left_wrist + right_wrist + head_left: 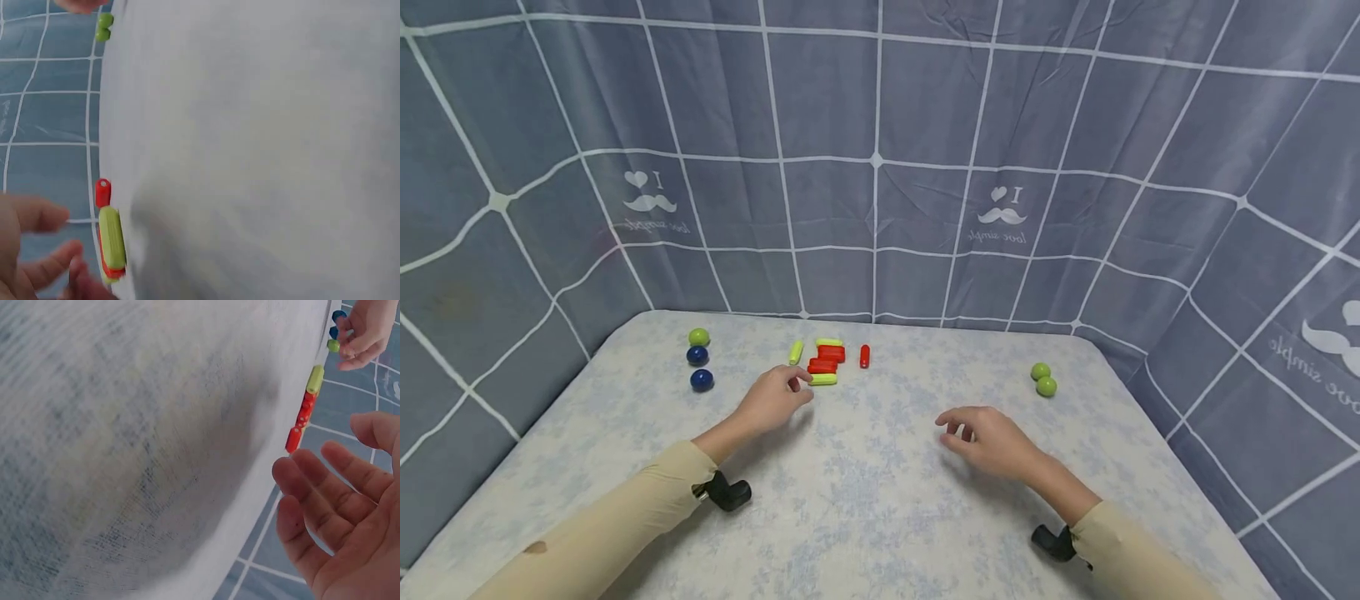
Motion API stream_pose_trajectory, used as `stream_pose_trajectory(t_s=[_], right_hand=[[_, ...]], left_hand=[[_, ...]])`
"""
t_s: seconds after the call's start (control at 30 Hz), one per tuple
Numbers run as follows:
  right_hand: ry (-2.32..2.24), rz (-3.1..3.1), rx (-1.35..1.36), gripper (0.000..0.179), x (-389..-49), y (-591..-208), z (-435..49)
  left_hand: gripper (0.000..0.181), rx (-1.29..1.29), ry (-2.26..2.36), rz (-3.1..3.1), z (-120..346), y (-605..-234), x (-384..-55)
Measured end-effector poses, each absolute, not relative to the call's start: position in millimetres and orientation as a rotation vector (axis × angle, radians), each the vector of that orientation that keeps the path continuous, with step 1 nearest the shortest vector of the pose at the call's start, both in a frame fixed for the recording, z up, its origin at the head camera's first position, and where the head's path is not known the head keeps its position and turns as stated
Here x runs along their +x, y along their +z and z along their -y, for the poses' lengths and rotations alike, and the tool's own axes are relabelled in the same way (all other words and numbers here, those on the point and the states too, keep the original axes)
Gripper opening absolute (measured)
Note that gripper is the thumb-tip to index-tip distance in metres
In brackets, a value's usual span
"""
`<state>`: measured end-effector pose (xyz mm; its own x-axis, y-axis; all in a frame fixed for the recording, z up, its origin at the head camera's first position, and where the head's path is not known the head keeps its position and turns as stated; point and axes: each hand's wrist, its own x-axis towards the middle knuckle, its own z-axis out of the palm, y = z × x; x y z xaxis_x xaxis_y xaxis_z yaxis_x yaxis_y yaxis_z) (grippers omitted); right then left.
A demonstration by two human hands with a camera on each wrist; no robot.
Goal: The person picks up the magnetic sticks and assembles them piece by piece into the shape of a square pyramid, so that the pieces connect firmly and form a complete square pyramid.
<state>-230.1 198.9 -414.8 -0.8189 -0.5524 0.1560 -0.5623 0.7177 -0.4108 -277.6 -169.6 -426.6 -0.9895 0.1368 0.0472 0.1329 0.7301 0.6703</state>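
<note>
In the head view my left hand (773, 393) hovers over the table, its fingers loosely bent and nothing held. Just beyond its fingertips lies a group of short rods: a yellow-green rod (823, 380) nearest, red rods (822, 366) behind it, and another yellow-green rod (830, 342) at the back. A slanted yellow-green rod (796, 352) lies left of the group, and a single red rod (865, 357) to the right. That red rod (104, 194) shows a hole at its end in the left wrist view. My right hand (992, 439), relaxed and holding nothing, hangs above the table's right half.
At the table's left are a green ball (698, 337) and two blue balls (702, 381). Two green balls (1047, 387) sit at the right. A pale patterned cloth covers the table (880, 517), and a grey checked curtain (925, 208) surrounds its far side.
</note>
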Motion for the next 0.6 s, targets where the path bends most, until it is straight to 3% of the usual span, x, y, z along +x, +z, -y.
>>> stream_pose_trajectory(t_s=[0.6], right_hand=[[0.814, 2.922, 0.892, 0.025, -231, -423, -200]], left_hand=[[0.028, 0.025, 1.225, -2.867, 148, -439, -307]])
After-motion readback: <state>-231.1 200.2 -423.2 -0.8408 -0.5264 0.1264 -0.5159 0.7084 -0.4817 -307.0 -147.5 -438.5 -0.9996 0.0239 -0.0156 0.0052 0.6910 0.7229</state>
